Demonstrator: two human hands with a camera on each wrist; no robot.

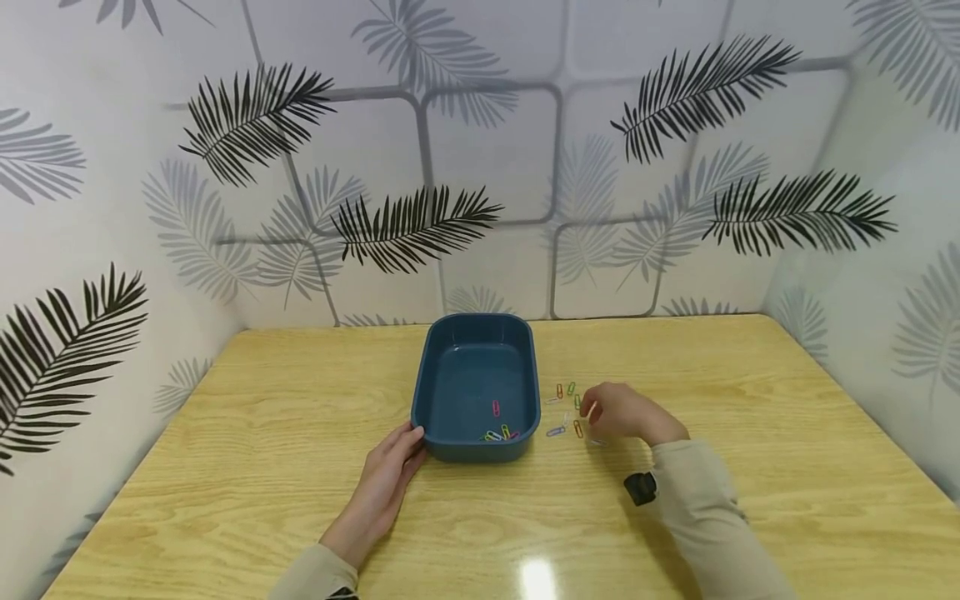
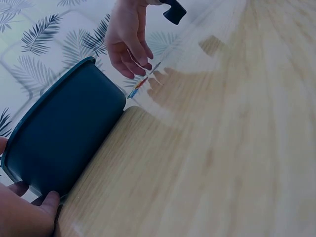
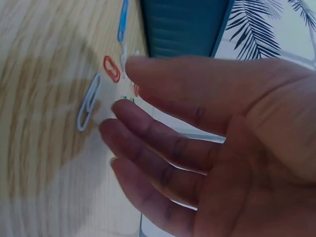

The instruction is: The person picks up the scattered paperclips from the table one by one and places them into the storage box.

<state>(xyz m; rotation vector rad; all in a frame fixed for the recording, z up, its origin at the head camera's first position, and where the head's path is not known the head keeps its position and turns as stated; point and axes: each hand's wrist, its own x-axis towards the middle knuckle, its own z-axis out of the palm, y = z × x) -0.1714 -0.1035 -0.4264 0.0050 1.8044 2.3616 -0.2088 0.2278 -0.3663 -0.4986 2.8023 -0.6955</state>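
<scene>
A dark blue plastic bin stands on the table with several coloured paper clips inside, most of them at its near end. My left hand holds the bin's near left corner, thumb at the rim and fingers low on the outside. To the right of the bin, my right hand hovers over loose paper clips, its fingers loosely bent and nothing between them. Close by its fingertips lie a white paper clip and a red paper clip; a blue paper clip is nearer the bin.
The wooden table reaches back to a wall with a leaf pattern. More loose clips, among them a green paper clip, are scattered between the bin and my right hand. A black strap sits at my right sleeve.
</scene>
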